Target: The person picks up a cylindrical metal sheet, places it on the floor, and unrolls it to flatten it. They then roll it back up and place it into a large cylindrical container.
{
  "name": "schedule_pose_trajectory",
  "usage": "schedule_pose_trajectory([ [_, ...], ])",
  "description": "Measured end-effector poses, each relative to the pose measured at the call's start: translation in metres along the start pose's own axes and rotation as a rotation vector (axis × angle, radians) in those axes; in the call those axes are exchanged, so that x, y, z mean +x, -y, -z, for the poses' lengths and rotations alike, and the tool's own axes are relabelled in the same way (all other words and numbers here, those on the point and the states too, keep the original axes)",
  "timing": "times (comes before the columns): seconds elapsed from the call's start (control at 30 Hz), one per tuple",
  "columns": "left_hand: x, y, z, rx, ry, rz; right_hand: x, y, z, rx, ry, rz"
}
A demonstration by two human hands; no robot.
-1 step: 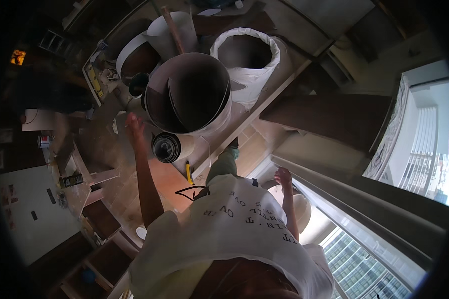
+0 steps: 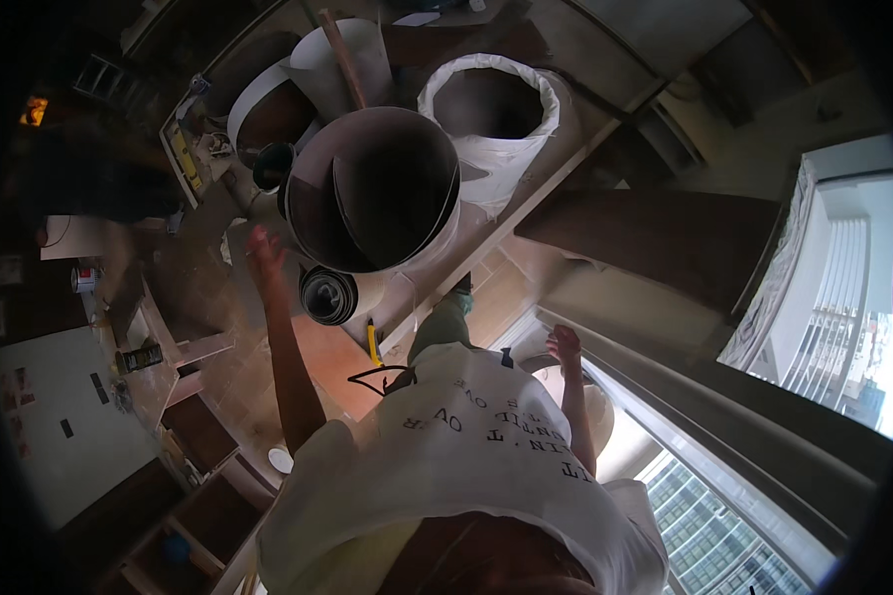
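Observation:
My left hand (image 2: 265,253) is held out with its fingers loosely extended and holds nothing. It is beside a large roll of dark sheet (image 2: 303,203), which is curled into a wide open-topped cylinder. Close by stands a small, tightly wound dark roll (image 2: 328,297). My right hand (image 2: 564,344) hangs at my right side near the window, its fingers loosely bent and nothing visible in them. A yellow utility knife (image 2: 373,341) lies beyond my body, below the small roll. Behind the large roll is a white sack (image 2: 501,164) with a wide open mouth.
Pale curled sheets (image 2: 352,59) and a wooden stick (image 2: 341,58) stand at the back. A dark panel (image 2: 655,233) leans at right, near a bright window (image 2: 843,288). Open wooden cabinet boxes (image 2: 218,506) and a paint can (image 2: 84,279) are at left.

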State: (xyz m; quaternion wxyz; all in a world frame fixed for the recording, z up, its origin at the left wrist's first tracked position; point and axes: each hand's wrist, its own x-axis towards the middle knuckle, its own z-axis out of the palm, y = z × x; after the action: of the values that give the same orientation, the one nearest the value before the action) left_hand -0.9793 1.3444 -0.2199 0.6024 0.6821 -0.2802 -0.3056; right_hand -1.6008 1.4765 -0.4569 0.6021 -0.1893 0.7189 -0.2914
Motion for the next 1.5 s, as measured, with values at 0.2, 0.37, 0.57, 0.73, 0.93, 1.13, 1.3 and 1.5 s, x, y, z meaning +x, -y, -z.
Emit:
schedule_pose_trajectory([
  [0.2, 0.022, -0.01, -0.025, -0.041, 0.04, 0.189, 0.05, 0.173, -0.052, -0.271, 0.063, 0.254],
  [0.37, 0.038, -0.011, -0.053, -0.053, 0.086, 0.252, 0.09, 0.314, -0.109, -0.594, 0.032, 0.699],
  [0.57, 0.039, -0.004, -0.055, 0.168, -0.104, 0.169, 0.13, 0.495, -0.2, -0.608, 0.1, 0.88],
  [0.73, 0.04, -0.002, -0.058, 0.441, -0.285, 0.062, 0.268, 0.543, -0.291, -0.655, 0.397, 0.837],
  [0.93, 0.034, 0.002, -0.052, 0.541, -0.359, 0.095, 0.462, 0.429, -0.383, -1.388, 0.41, 0.701],
  [1.13, 0.024, -0.005, -0.07, 0.663, -0.446, 0.1, 0.513, 0.319, -0.404, -1.502, 0.317, 0.669],
  [1.3, 0.03, -0.015, -0.08, 0.636, -0.436, 0.179, 0.528, 0.284, -0.396, -1.541, 0.304, 0.716],
  [1.5, 0.033, -0.01, -0.078, 0.662, -0.464, 0.146, 0.545, 0.285, -0.376, -1.298, 0.324, 1.121],
])
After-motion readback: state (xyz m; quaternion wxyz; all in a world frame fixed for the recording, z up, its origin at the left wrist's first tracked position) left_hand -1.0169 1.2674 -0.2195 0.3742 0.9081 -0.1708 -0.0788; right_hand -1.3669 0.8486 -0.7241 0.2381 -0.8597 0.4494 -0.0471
